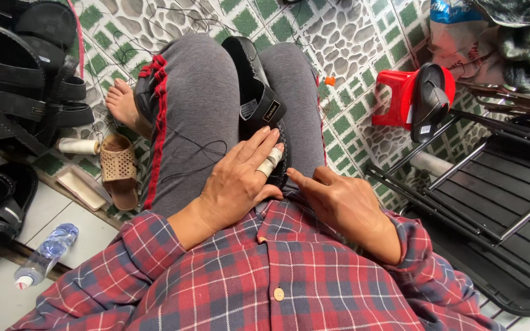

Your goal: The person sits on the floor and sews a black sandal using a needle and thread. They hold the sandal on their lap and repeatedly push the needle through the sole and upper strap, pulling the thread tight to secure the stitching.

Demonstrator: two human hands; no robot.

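Both hands' fingers loose: left hand (240,184) flat on black sandal (259,104), right hand (338,202) beside.

The person wears a plaid flannel shirt (265,276) — red, navy and white checks, buttoned down the front with pale round buttons, sleeves pushed up above the wrists. The trousers (197,122) are grey knit with a red frilled seam down the outer leg. White tape wraps one finger of the left hand (237,184) — the foot (121,104) is bare.

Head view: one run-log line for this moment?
left hand: flat on black shoe | right hand: at shoe heel, fingers pinched | shoe: between knees | thread spool: on floor
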